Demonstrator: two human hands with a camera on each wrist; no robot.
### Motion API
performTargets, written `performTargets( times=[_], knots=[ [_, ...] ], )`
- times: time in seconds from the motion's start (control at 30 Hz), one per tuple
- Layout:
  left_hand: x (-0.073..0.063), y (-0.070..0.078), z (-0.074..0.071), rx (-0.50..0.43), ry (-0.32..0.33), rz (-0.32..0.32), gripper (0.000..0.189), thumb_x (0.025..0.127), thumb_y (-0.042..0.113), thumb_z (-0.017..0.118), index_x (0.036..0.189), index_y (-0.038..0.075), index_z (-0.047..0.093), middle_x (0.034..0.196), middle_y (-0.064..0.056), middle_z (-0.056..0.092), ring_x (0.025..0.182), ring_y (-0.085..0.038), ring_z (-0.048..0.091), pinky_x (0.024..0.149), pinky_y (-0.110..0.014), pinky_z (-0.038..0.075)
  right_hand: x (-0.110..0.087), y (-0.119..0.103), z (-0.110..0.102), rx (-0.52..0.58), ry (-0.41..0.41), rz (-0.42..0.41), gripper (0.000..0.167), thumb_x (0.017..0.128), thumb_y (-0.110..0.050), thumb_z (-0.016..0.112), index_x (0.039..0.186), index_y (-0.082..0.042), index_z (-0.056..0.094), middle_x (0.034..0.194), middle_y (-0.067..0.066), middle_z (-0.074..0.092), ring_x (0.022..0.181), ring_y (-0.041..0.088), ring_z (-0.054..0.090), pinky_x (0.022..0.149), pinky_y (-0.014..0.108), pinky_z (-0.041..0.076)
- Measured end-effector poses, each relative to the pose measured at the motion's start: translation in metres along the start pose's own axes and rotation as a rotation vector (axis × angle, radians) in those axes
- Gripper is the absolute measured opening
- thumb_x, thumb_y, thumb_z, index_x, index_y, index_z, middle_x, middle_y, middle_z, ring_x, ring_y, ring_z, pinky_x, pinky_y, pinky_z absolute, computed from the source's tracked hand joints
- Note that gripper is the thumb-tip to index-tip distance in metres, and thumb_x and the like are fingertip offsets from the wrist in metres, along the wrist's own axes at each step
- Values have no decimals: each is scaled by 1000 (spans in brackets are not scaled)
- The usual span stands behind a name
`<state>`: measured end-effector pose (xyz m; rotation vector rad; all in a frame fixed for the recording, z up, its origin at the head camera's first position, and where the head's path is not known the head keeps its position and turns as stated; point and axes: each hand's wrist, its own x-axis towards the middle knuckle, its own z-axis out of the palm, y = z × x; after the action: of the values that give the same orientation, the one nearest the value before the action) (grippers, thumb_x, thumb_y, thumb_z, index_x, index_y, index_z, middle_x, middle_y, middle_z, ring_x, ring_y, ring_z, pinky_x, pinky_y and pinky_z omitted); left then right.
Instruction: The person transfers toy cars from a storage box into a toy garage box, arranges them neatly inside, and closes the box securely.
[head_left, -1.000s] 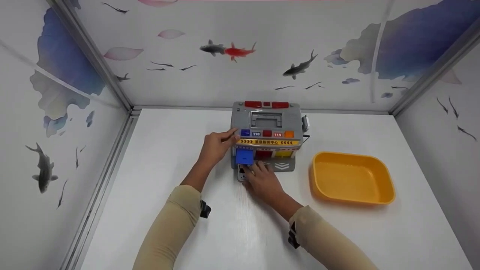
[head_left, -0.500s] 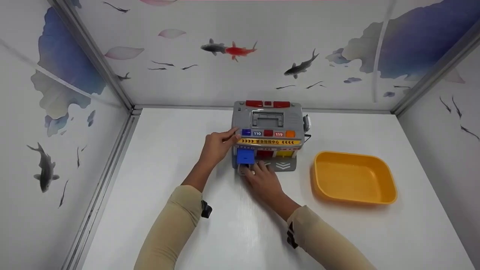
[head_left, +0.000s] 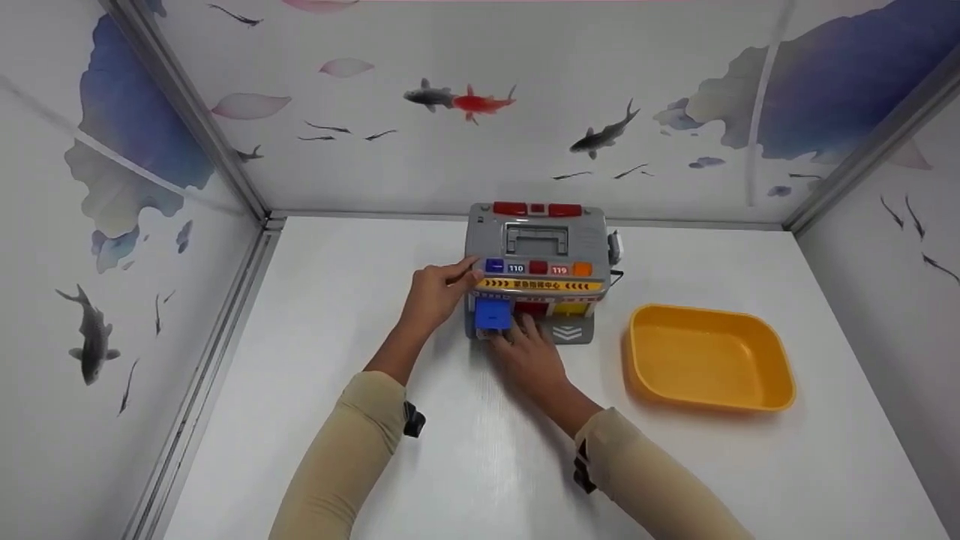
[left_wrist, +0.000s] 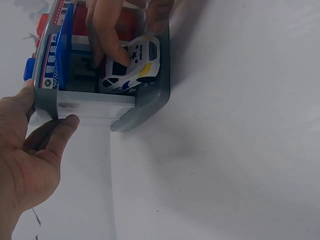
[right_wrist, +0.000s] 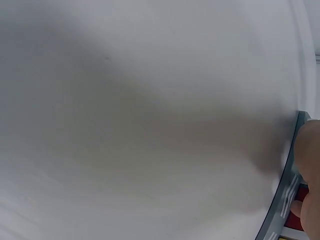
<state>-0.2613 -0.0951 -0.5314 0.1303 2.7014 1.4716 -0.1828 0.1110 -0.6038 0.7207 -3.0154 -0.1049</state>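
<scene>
A grey toy emergency station (head_left: 487, 238) with red lights and colored buttons stands near the back wall. Its blue door (head_left: 493, 314) is swung up over the left bay. In the left wrist view a white toy police car (left_wrist: 146, 54) sits partly inside that bay, nose outward. My right hand (head_left: 532, 360) holds the car, one finger bent over its windshield; the head view hides most of this grip. With thumb on the roof edge and fingers against the side wall, my left hand (head_left: 435, 296) grips the station's left front corner.
A yellow plastic basin (head_left: 712, 309) stands on the white table (head_left: 450, 465), right of the station. Printed walls with fish enclose the table at the back and both sides. A small white part (head_left: 616, 247) hangs on the station's right side.
The toy police car has gone backward into the left bay under the blue door, with my right hand moving forward along with it. My left hand keeps its place on the station's corner.
</scene>
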Motion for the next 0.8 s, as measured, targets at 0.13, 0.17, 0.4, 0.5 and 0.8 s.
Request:
performTargets(
  times=[0.13,0.17,0.4,0.5,0.8],
  knots=[
    [0,1,1,6,1,2,47,108,56,67,150,35,69,147,-9,73,139,-28,71,113,-49,59,-1,1,3,-5,23,-12,65,108,-18,74,166,-27,45,174,9,46,158,41,46,123,63,48],
    [0,1,1,7,3,3,46,108,56,67,149,35,69,147,-9,73,139,-29,71,112,-49,59,-1,1,4,-10,33,-18,63,109,-19,73,165,-27,47,174,9,46,157,40,46,123,62,48],
    [0,-3,1,-2,12,29,44,108,53,68,148,34,71,144,-8,74,136,-27,73,108,-48,62,-2,2,4,37,7,-23,50,114,-27,64,163,-22,52,173,8,47,159,40,44,126,64,43],
    [0,-4,2,-14,10,41,44,108,52,69,148,33,71,143,-8,75,135,-27,73,108,-47,62,-1,3,2,96,-46,1,52,114,-30,63,163,-21,52,177,9,44,162,43,41,129,67,38],
    [1,-2,1,-6,4,21,46,108,54,68,149,33,69,147,-9,73,138,-29,71,110,-48,61,1,8,-2,188,-110,-11,60,112,-35,65,168,-30,45,182,12,35,167,47,32,129,74,33]
  ],
)
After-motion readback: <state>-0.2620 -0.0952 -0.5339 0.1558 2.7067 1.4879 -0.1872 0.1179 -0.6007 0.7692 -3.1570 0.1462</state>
